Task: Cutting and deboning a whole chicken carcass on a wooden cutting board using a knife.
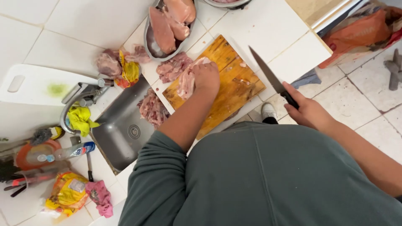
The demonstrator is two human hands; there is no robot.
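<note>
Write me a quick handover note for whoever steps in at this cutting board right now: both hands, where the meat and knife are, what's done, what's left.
Left hand: pressing a raw meat piece on the wooden board.
Right hand: gripping the knife by its handle, blade raised off the board's right side, not touching the meat.
Elsewhere: meat pile at the board's far corner, more on the sink edge, large pieces in the metal bowl.
Done: some meat looks cut into piles.
Left: the held piece appears uncut; bowl pieces whole.
</note>
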